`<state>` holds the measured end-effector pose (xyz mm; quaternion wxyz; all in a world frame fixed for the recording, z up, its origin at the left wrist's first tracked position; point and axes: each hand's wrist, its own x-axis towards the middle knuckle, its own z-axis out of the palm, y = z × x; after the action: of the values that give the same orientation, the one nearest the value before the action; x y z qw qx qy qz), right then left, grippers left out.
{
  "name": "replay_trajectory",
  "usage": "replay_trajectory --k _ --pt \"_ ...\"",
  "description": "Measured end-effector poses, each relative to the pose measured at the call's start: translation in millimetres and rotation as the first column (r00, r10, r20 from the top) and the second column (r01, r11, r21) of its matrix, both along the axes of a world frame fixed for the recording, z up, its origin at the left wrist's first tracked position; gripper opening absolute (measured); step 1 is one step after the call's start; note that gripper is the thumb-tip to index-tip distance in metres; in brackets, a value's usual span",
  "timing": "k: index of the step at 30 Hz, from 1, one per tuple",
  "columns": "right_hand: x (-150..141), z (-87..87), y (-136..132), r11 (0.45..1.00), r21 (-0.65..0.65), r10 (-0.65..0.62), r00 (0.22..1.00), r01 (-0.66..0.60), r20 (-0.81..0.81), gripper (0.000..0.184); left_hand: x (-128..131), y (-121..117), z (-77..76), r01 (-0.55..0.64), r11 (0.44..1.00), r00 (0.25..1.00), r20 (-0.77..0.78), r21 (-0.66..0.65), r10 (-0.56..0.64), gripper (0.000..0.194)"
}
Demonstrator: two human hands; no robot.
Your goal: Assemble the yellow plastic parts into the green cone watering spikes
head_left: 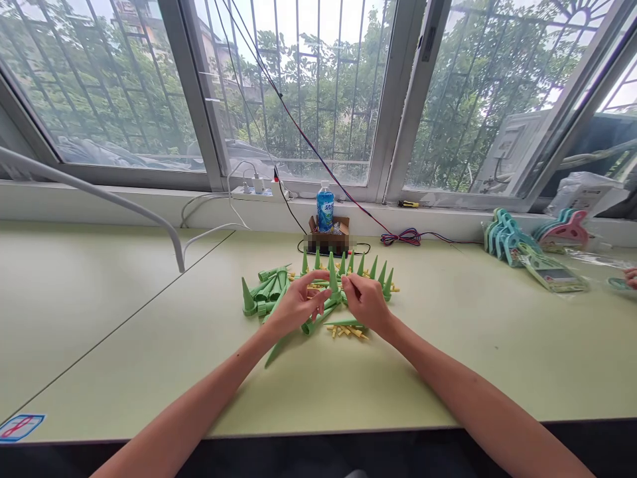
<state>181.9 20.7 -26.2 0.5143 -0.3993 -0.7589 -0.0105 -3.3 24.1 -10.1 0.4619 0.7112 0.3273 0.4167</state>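
Note:
Between my two hands a green plastic spike (332, 273) stands point up, with a ringed collar at its base. My left hand (296, 304) has its index finger and thumb curled round this spike. Close on the other side, my right hand (365, 302) is closed in a pinch by the collar; whatever its fingers hold is hidden. More green spikes (269, 289) lie in a heap left of and beneath my left hand. A row of upright green spikes (372, 267) stands behind my right hand. Small yellow plastic pieces (343, 330) lie in front of it.
At the back, a blue liquid bottle (325, 209) stands by a small cardboard box (341, 226). A coiled cable (403, 237) lies near the sill. Turquoise and pink plastic items (507, 238) are at the right, near another person's hand (631, 277). A white tube (149, 212) arches at left.

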Motion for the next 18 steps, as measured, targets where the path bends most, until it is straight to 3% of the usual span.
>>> replay_trajectory --k 5,13,18 --pt "1.0 -0.1 0.0 1.0 -0.018 -0.025 0.997 0.024 -0.069 0.038 2.3 -2.1 5.0 -0.102 0.995 0.99 0.092 -0.011 0.102 0.037" --pt "2.3 -0.1 -1.1 0.991 -0.009 0.133 0.991 -0.133 -0.026 0.026 2.1 -3.9 7.6 0.03 0.983 0.996 0.082 -0.179 -0.016 0.046" --pt "2.5 0.9 -0.7 0.987 -0.008 0.163 0.987 -0.163 -0.001 0.024 1.6 -5.8 11.1 0.032 0.974 0.997 0.078 -0.223 -0.015 0.046"
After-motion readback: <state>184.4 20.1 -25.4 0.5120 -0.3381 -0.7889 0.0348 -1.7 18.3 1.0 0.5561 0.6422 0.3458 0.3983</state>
